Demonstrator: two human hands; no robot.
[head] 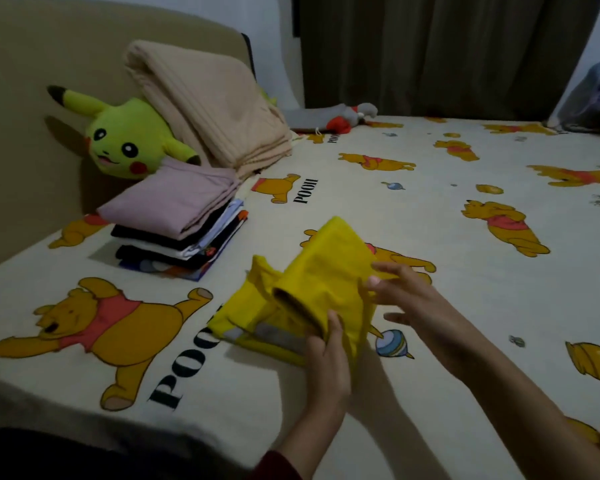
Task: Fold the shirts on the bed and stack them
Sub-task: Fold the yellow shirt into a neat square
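Left hand (326, 355): grip closed on the near edge of the yellow shirt (312, 289), thumb on top, fingers curled under the fold. Right hand (409, 299): fingers spread and mostly straight, thumb tip touching the shirt's right edge; no clear pinch. Shirt partly folded, bunched between both hands, its lower part lying on the bed (430, 202). Up and left of the left grip: stack of folded shirts (177, 237), pink one on top. Beyond the stack: yellow plush toy (125, 140) and folded beige blanket (208, 109).
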